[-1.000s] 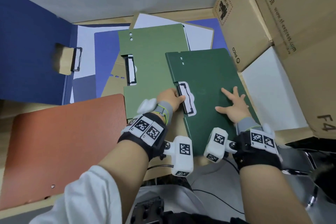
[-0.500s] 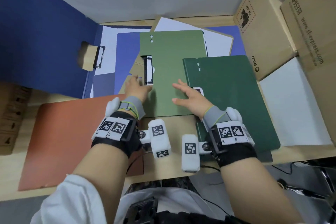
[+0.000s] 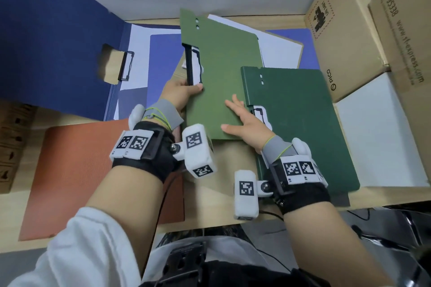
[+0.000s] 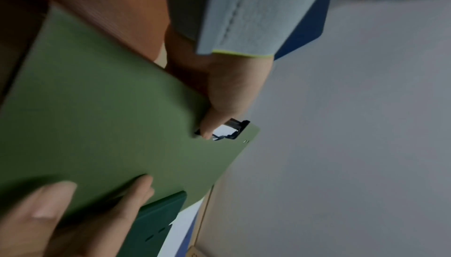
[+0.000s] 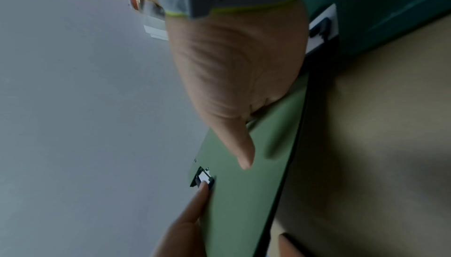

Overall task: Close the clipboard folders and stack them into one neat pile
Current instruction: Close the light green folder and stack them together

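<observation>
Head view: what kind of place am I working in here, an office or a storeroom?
Probably an office desk doubling as storage: a wooden desktop against a plain wall, covered with clipboard folders such as the light green folder, with cardboard shipping boxes stacked at its right.

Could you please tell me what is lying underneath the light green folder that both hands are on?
Under the light green folder a white sheet on a tan board juts out at its far right, and its near right corner overlaps the dark green folder. Anything beneath its middle is covered.
</observation>
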`<act>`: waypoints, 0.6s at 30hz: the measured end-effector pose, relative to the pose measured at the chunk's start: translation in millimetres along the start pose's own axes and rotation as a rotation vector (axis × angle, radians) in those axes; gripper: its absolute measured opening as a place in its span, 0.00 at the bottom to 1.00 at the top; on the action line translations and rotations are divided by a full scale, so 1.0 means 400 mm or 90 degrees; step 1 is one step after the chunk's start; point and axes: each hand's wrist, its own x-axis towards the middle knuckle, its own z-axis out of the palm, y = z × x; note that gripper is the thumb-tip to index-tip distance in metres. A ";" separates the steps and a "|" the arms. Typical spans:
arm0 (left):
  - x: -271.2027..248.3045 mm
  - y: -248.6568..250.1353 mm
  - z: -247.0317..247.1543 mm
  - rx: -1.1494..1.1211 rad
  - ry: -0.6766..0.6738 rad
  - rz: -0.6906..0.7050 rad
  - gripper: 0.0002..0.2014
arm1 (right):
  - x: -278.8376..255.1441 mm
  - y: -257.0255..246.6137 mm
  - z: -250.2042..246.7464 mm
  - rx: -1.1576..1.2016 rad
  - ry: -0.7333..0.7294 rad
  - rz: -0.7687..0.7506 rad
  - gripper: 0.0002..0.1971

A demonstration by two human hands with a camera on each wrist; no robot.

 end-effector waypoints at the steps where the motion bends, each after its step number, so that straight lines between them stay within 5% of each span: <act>1: -0.007 0.016 -0.001 0.007 -0.009 0.021 0.05 | -0.002 -0.012 -0.002 0.005 0.000 -0.015 0.35; 11: -0.133 0.198 -0.068 -0.072 -0.016 0.215 0.12 | -0.018 -0.161 -0.009 0.027 0.008 -0.195 0.35; 18: -0.122 0.109 0.025 -0.112 -0.144 0.148 0.16 | -0.057 -0.139 -0.068 -0.009 0.108 -0.129 0.32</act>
